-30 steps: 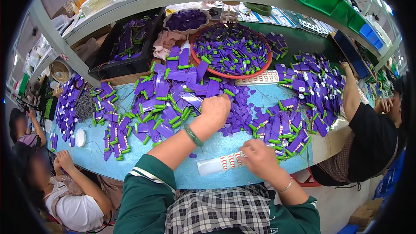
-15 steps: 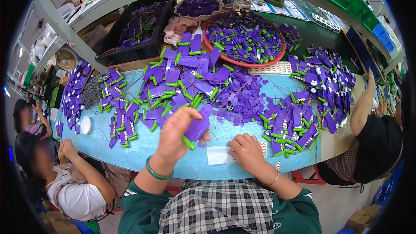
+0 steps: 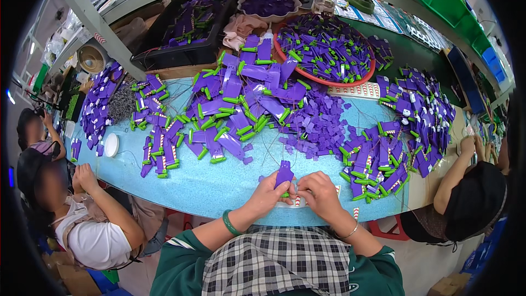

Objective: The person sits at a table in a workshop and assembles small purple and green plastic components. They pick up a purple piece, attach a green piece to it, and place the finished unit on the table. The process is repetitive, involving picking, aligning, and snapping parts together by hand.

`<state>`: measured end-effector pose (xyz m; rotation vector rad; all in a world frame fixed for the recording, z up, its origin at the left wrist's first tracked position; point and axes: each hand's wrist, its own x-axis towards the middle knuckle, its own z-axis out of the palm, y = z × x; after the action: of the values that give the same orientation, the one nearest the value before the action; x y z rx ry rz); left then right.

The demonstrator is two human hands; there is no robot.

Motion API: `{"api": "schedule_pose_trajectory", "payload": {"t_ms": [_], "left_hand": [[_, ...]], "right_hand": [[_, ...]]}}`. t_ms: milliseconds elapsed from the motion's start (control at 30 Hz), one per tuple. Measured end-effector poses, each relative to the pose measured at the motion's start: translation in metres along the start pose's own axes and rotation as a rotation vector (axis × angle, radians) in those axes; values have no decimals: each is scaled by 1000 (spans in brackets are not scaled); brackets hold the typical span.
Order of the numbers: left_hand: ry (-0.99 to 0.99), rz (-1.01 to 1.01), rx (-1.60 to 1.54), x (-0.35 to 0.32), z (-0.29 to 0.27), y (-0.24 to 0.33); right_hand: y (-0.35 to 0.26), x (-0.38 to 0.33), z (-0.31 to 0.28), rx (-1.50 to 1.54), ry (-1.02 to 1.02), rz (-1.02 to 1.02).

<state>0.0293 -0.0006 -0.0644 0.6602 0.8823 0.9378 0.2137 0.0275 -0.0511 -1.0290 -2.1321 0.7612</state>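
Observation:
Near the front of the blue table [image 3: 137,172], my left hand [image 3: 266,194] is closed around a flat purple plastic part [image 3: 284,174] with a bright green end, held upright; thin wires rise from it. Close beside it, my right hand [image 3: 322,196] has its fingertips pinched together at the part's side. What is between those fingertips is too small to make out. A small red-and-white striped strip [image 3: 297,201] shows just below, between the two hands. Ahead of them lies a heap of purple parts with green ends [image 3: 233,109].
Loose small purple pieces [image 3: 315,126] lie beyond my hands. More assembled parts pile up at right [image 3: 378,159]. Behind stand a red-rimmed basket [image 3: 375,71] and a black tray [image 3: 164,57]. A round white lid [image 3: 111,145] sits at left. People work on both sides.
My left hand has come down and right with the purple part, meeting my right hand. My right hand has lifted from the white strip and now pinches. The whole view has shifted slightly.

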Motion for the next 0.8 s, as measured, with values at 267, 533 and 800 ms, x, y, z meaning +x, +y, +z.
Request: {"api": "schedule_pose_trajectory", "payload": {"t_ms": [267, 533, 800], "left_hand": [[-93, 28, 420, -8, 9, 27], [43, 136, 205, -11, 12, 38], [-69, 58, -123, -11, 15, 36]], "right_hand": [[-18, 16, -42, 205, -125, 196], [-38, 18, -26, 400, 130, 198], [-28, 12, -4, 695, 164, 344]]}}
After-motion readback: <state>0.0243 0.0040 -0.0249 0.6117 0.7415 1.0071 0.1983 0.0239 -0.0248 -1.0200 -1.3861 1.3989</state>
